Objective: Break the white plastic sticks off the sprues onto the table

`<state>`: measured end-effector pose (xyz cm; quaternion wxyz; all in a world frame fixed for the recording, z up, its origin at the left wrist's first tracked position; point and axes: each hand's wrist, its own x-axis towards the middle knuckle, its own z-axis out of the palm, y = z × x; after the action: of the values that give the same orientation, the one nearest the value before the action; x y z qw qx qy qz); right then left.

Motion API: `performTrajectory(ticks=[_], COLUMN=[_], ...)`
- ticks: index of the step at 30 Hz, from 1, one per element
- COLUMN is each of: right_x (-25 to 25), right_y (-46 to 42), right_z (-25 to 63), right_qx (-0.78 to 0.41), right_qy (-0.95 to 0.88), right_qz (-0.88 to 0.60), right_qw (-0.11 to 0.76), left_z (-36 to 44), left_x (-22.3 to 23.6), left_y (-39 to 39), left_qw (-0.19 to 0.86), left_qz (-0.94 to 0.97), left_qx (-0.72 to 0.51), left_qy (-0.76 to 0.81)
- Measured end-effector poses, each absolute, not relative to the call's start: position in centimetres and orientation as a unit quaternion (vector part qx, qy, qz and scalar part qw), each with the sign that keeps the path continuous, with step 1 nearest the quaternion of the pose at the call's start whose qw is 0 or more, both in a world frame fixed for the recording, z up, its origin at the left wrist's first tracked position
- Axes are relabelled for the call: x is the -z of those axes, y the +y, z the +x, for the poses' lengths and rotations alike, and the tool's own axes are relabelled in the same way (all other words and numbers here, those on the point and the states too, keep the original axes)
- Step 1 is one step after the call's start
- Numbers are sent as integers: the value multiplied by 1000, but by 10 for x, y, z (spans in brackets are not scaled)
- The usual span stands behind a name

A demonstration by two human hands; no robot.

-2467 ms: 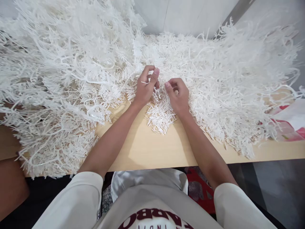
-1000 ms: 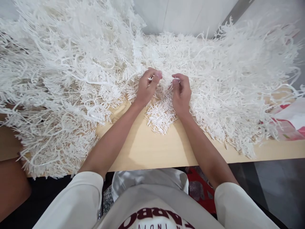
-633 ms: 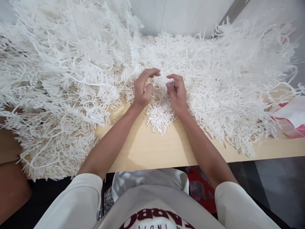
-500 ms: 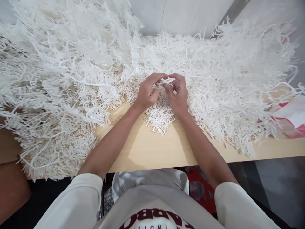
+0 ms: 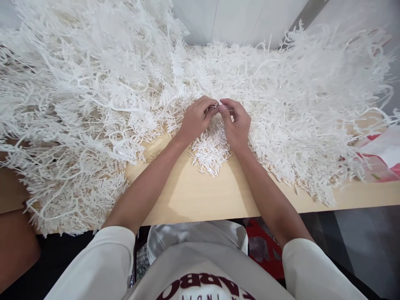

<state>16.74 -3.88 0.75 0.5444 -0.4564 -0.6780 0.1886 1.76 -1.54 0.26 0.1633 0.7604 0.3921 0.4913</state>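
My left hand (image 5: 198,116) and my right hand (image 5: 237,121) meet in front of me above the table, thumbs and fingertips pinched close together. Between them is a small white branched plastic piece, mostly hidden by the fingers. Right below the hands lies a small heap of short thin white plastic sticks (image 5: 211,154). Behind the hands, more white plastic pieces (image 5: 215,66) of the same look spread across the table.
A tall mound of branched white plastic sprues (image 5: 103,83) covers the left side, and another mound (image 5: 300,104) the right. Bare wood shows on the table (image 5: 203,198) near its front edge. A red and white bag (image 5: 381,156) lies far right. At left a person's limb (image 5: 18,250) shows.
My left thumb and fingers have closed from a wider curl into a pinch. The right thumb and fingers have drawn together too, and the right hand shifted slightly right.
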Motion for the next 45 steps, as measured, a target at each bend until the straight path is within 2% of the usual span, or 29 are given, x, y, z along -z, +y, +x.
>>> performTrajectory(ticks=[5, 10, 17, 33, 41, 45], right_x=[-8, -6, -5, -13, -6, -5], right_y=[-39, -41, -43, -45, -38, -39], right_z=[167, 167, 165, 163, 166, 167], right_qx=[-180, -129, -110, -135, -150, -138], right_qy=[-674, -659, -708, -699, -694, -720], right_qz=[-478, -483, -447, -462, -472, -457], right_qw=[534, 561, 535, 529, 523, 504], left_z=[18, 21, 22, 20, 23, 25], left_x=[-6, -8, -10, -9, -7, -4], left_y=[-18, -21, -26, -24, -23, -24], left_qw=[158, 167, 192, 225, 184, 199], left_qz=[763, 792, 776, 755, 756, 756], left_qx=[-487, -458, -431, -443, -444, -444], left_qy=[394, 367, 420, 428, 444, 438])
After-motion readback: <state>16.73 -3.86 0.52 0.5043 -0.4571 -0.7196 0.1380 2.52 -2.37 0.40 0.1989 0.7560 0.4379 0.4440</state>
